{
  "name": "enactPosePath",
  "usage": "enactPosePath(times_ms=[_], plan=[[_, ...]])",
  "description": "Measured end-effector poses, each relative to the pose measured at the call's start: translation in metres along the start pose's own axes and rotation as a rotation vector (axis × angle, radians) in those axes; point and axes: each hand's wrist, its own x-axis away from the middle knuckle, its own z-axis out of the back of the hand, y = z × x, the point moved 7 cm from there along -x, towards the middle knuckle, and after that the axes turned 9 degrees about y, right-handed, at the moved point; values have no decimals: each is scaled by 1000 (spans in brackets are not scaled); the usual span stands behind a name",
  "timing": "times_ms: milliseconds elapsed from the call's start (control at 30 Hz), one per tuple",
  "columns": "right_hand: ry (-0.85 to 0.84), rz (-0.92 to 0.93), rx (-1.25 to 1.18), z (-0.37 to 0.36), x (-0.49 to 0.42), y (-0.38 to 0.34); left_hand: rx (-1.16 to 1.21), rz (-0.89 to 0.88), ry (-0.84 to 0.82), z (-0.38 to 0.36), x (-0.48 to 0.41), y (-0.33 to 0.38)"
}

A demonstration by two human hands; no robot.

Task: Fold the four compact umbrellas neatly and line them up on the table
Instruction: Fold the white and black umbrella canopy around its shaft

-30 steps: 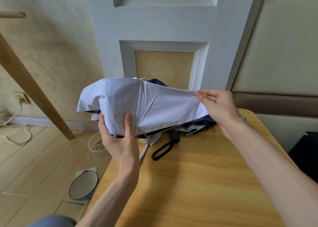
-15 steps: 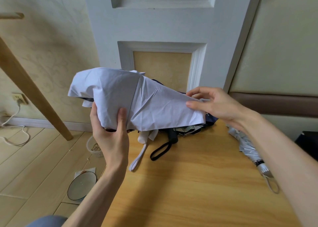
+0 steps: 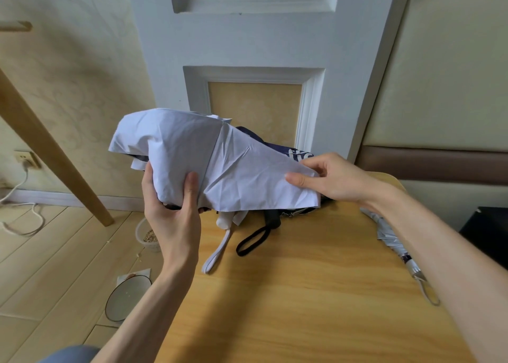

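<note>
Our left hand [image 3: 173,214] grips the pale umbrella [image 3: 220,164] from below, thumb over its cloth; our right hand [image 3: 335,181] pinches the canopy's edge. We hold it over the desk's [image 3: 302,294] far left side. Off the left edge, a tub [image 3: 148,237] on the floor holds grain. A silver umbrella [image 3: 384,230] lies along the right edge.

Near tabletop [image 3: 302,307] open; umbrella heap [image 3: 297,152] seemingly blocks beyond.

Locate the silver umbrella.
In the head view, the silver umbrella lies along the table's right edge, partly hidden under the arm of the right hand.
</note>
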Motion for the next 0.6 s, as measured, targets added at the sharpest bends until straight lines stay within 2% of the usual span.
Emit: enactPosePath(times_ms=[200, 367, 500, 600], plan=[[178, -22, -141, 20, 13, 12, 2, 16, -25, -3, -2, -8], [85, -70, -182, 20, 20, 10, -7, 38, -32, -6, -1, -17], [146, -112, -207, 28, 22, 12, -20, 35, -34, -5, 2, -22], [180, -113, -279, 34, 26, -2, -55, 77, -106, -9, 1, -31]])
